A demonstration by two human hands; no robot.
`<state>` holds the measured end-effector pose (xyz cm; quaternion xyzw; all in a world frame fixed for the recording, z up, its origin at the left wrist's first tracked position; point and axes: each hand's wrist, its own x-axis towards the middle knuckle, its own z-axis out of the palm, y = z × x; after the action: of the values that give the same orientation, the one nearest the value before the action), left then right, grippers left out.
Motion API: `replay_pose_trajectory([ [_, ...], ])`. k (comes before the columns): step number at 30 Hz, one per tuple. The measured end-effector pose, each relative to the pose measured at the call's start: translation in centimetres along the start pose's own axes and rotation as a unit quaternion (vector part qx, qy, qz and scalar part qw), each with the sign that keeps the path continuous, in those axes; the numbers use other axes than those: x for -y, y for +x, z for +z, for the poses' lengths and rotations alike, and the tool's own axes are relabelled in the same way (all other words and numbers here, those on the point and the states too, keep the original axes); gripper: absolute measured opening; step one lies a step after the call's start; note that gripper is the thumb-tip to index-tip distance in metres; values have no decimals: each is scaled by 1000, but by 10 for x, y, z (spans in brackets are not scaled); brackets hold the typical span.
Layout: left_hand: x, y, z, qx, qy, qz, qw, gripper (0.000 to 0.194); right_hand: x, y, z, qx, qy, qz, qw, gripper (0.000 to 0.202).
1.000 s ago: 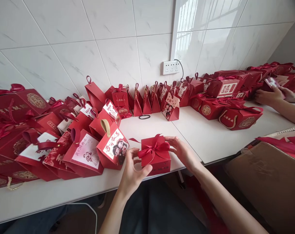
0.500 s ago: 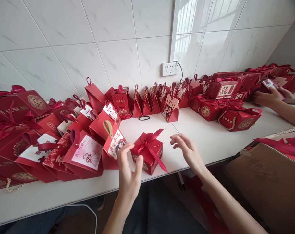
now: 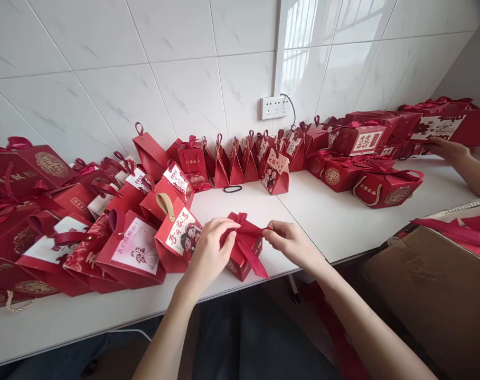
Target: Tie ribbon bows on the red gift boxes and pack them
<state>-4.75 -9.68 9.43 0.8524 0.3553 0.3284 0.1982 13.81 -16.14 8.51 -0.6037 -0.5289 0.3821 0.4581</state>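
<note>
A small red gift box sits near the front edge of the white table, with a dark red ribbon tied in a bow on top. My left hand is over the box's left side, thumb and fingertips pinching the bow close to its knot. On the other side, my right hand pinches the end of a ribbon loop that is stretched to the right. Just left of the box stands a red triangular box with a gold strap and a printed couple, partly behind my left hand.
Many red gift boxes crowd the left side and the wall. A box with a rope handle stands on the right. A black loop lies mid-table. Far right, another person's hand holds a red box. A cardboard carton stands at front right.
Both my hands have moved in from beside the box and closed on its ribbon. The other person's hand at right now holds up a larger red piece with a white printed panel.
</note>
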Motion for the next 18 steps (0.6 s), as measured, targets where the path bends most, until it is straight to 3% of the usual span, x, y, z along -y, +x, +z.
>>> replay_pose_trajectory([
  [3, 4, 0, 1, 6, -6, 1, 1000, 23, -3, -9, 1, 43, 26, 11, 999, 29],
  [9, 12, 2, -1, 42, -68, -25, 997, 26, -7, -10, -1, 104, 245, 46, 963, 28],
  [18, 20, 6, -8, 105, -116, -25, 987, 26, -26, -34, 7, 145, 229, 73, 960, 37],
])
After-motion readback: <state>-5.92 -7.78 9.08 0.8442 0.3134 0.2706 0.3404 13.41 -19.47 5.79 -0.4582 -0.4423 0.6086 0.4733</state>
